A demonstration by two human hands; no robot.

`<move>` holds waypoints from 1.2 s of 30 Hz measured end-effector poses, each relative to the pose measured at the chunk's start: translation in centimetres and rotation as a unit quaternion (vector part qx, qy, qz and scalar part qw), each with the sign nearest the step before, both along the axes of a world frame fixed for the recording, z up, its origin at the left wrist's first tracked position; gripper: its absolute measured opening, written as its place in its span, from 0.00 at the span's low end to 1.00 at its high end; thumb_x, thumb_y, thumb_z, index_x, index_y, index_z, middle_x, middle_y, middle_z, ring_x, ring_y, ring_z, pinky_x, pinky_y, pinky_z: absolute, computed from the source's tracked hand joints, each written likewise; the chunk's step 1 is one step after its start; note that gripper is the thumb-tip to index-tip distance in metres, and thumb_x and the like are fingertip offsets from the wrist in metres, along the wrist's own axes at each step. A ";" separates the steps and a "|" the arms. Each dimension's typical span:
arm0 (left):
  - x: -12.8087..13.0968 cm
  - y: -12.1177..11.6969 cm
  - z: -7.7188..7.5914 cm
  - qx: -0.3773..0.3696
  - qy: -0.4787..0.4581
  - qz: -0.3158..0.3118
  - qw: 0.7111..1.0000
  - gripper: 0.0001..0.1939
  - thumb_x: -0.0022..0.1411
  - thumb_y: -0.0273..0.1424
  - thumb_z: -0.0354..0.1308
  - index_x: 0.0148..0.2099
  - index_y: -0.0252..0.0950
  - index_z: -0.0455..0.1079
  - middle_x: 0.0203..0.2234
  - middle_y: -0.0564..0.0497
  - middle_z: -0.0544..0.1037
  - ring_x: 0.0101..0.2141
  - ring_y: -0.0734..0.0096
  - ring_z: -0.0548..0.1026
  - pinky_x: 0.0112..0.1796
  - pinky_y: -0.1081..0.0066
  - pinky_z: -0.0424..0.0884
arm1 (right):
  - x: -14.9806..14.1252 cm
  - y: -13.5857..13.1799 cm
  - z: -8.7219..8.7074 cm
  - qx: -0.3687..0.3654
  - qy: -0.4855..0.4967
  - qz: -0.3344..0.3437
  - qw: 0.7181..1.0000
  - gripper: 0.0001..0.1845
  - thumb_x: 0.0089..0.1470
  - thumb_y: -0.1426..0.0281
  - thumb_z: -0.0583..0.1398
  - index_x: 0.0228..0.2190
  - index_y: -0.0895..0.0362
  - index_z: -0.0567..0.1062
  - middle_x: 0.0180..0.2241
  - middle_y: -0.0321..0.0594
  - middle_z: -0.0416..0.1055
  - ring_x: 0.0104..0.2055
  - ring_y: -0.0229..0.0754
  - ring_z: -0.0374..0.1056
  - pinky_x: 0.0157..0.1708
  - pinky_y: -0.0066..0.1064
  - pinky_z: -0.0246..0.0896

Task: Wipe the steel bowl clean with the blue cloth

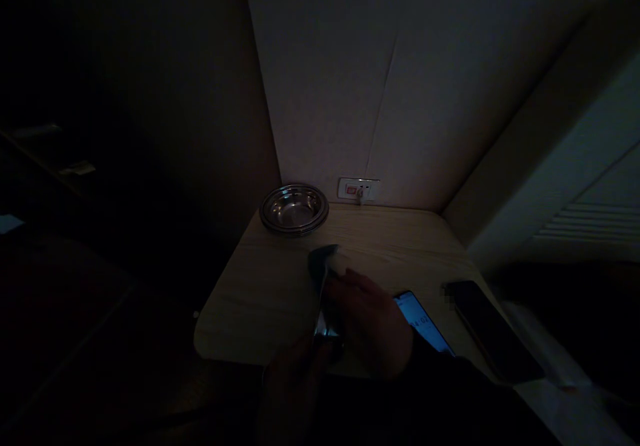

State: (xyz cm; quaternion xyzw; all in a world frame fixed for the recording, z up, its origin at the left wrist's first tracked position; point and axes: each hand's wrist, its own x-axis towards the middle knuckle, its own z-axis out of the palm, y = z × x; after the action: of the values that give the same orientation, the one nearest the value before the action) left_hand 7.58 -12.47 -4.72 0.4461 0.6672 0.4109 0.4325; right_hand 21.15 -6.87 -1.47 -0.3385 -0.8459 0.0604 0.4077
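Observation:
The light is very dim. In front of me, above the near part of the small wooden table (240, 299), I hold a shiny metallic object (327, 323) whose exact kind I cannot make out. My left hand (295, 373) grips its lower end, with the thumb along it. My right hand (373, 319) lies closed against its right side, blurred, its fingers partly hidden. A dark teal, cloth-like piece (320, 263) sticks up at the top, beside my right fingers. Whether it is part of the shiny object is unclear.
Stacked steel bowls (295, 209) stand at the table's back left. A lit phone (423, 323) lies right of my right hand, and a dark phone-like slab (493, 329) farther right. A socket panel (359, 189) with a plug is on the wall behind.

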 end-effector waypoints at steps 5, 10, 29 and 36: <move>-0.1 -0.2 -0.7 0.003 -0.013 0.024 1.000 0.17 0.49 0.45 0.56 0.32 0.37 0.76 0.28 0.48 0.80 0.31 0.59 0.77 0.32 0.67 0.73 | -0.1 0.2 -0.2 0.004 -0.002 0.014 1.000 0.13 0.57 0.75 0.50 0.38 0.56 0.74 0.33 0.41 0.76 0.39 0.41 0.71 0.39 0.31 0.69; -0.2 -0.1 -0.2 -0.005 -0.009 -0.002 1.000 0.16 0.50 0.43 0.55 0.34 0.38 0.76 0.30 0.49 0.80 0.34 0.58 0.76 0.36 0.66 0.72 | -0.1 0.0 -0.3 -0.007 0.026 0.044 0.999 0.13 0.57 0.75 0.52 0.40 0.54 0.73 0.37 0.41 0.76 0.43 0.40 0.69 0.42 0.31 0.68; -0.8 -0.4 0.1 -0.017 -0.022 0.097 0.995 0.21 0.48 0.45 0.57 0.39 0.35 0.75 0.35 0.46 0.80 0.39 0.56 0.76 0.40 0.65 0.72 | 1.3 3.3 -1.7 -0.312 0.274 -0.088 0.905 0.09 0.51 0.68 0.57 0.33 0.56 0.76 0.32 0.40 0.77 0.34 0.41 0.73 0.35 0.32 0.69; -1.2 -0.5 -0.6 -0.042 -0.035 0.188 0.981 0.23 0.45 0.43 0.58 0.40 0.32 0.74 0.36 0.43 0.79 0.41 0.52 0.75 0.38 0.62 0.72 | 1.1 1.8 -1.8 -0.376 0.339 -0.091 0.858 0.09 0.48 0.65 0.59 0.32 0.54 0.76 0.32 0.39 0.77 0.34 0.42 0.73 0.34 0.31 0.68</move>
State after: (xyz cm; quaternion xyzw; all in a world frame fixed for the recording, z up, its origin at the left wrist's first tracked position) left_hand 6.37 -13.00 -5.30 0.2793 0.7401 0.4716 0.3896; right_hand 22.26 -5.09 -3.32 -0.5004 -0.5336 0.4474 0.5145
